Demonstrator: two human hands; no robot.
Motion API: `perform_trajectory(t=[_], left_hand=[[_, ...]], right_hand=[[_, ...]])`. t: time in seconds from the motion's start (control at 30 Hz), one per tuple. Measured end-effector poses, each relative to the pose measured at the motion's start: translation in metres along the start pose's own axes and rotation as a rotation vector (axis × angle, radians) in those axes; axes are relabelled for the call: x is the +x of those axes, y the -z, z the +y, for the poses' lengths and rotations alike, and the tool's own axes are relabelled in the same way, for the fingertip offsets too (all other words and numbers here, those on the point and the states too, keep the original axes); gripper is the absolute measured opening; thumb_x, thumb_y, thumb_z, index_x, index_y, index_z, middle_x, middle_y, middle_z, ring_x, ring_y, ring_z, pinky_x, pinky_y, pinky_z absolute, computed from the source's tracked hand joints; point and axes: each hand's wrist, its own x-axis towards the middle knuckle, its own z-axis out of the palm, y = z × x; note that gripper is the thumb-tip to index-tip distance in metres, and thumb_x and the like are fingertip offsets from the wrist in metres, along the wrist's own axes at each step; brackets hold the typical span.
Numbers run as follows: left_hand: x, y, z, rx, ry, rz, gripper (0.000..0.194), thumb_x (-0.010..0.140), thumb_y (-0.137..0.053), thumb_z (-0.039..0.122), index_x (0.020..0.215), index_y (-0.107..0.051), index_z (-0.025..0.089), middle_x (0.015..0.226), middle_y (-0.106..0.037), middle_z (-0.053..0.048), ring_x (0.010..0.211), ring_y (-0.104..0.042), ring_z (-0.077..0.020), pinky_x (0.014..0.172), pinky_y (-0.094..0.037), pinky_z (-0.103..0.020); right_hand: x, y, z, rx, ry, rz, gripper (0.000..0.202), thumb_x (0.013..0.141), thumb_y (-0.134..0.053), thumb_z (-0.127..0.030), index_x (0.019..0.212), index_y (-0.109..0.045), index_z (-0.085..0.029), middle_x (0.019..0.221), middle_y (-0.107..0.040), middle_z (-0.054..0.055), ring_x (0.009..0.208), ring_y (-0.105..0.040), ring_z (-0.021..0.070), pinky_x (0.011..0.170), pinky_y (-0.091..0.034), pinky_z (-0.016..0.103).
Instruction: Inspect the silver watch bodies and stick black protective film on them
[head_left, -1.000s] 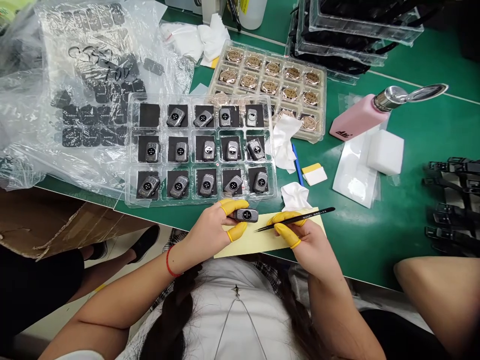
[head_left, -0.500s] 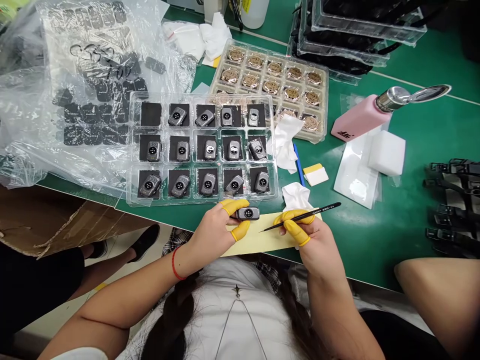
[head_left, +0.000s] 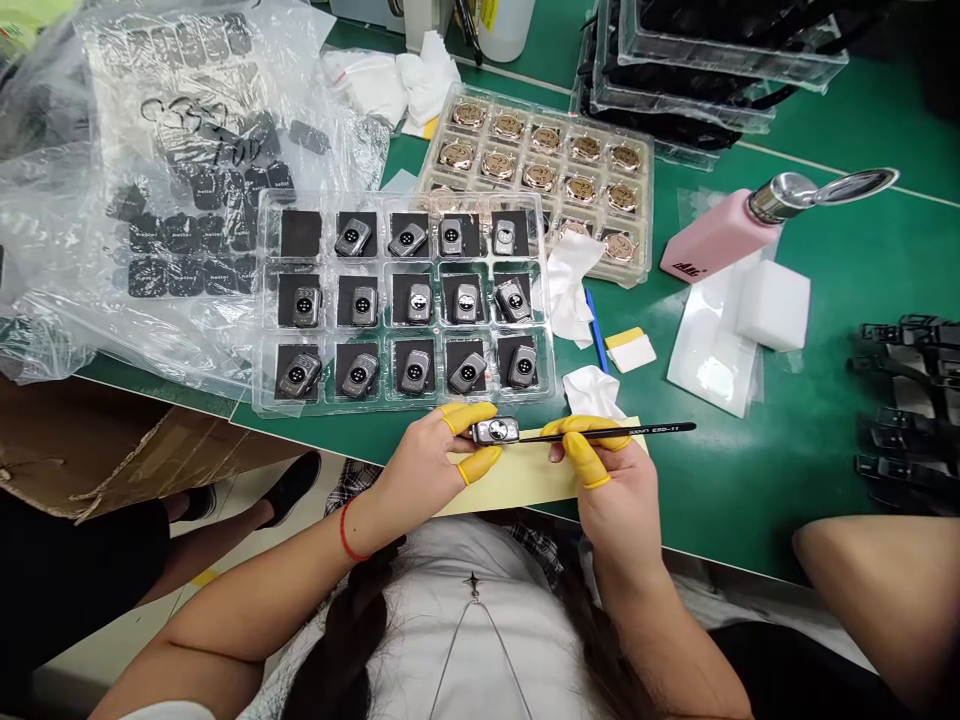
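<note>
Yellow finger cots cover some fingertips of both hands. My left hand (head_left: 442, 450) grips a small dark watch case (head_left: 496, 430) by its left end, with the round sensor side facing up and shining. My right hand (head_left: 607, 460) pinches a pair of thin black tweezers (head_left: 645, 431), held nearly level. Their tip reaches the right end of the watch case; whether it touches cannot be told. Beneath both hands lies a pale yellow sheet (head_left: 517, 480). Just beyond is a clear plastic tray (head_left: 405, 400) of similar watch cases on black squares; its far-left compartment holds only a black square.
Behind stands a second tray (head_left: 651, 200) of round gold-rimmed pieces. To the right are a pink bottle (head_left: 709, 235), a white foam block (head_left: 776, 305) and black parts (head_left: 911, 400). Crumpled white cloths (head_left: 592, 390) and a blue stick (head_left: 596, 330) lie nearer. Plastic bags (head_left: 60, 120) cover the left.
My right hand has moved left and levelled the tweezers, bringing their tip to the watch case. The watch case has tilted slightly, and its sensor side now reflects light.
</note>
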Motion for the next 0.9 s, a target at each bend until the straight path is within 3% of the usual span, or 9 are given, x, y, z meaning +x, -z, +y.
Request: perform_trajectory(t=[0.7, 0.9], left_hand=[[0.0018, 0.0004, 0.0039, -0.063, 0.096, -0.034, 0.033, 0.077, -0.065, 0.021, 0.110, -0.066, 0.018, 0.106, -0.064, -0.005, 0.084, -0.066, -0.0104, 0.078, -0.060, -0.020], [0.0024, 0.0017, 0.0083, -0.140, 0.212, -0.064, 0.031, 0.076, -0.065, 0.020, 0.108, -0.066, 0.020, 0.102, -0.065, -0.004, 0.081, -0.066, -0.0096, 0.076, -0.058, -0.018]], right_hand=[[-0.0010, -0.0001, -0.0011, -0.013, 0.011, -0.027, 0.003, 0.087, -0.066, -0.027, 0.089, -0.067, -0.025, 0.076, -0.067, -0.003, 0.070, -0.062, 0.0089, 0.071, -0.050, 0.021], [-0.0033, -0.0018, 0.0003, -0.008, 0.038, -0.048, 0.003, 0.086, -0.066, -0.025, 0.089, -0.068, -0.025, 0.075, -0.066, -0.003, 0.071, -0.062, 0.0096, 0.071, -0.050, 0.022]])
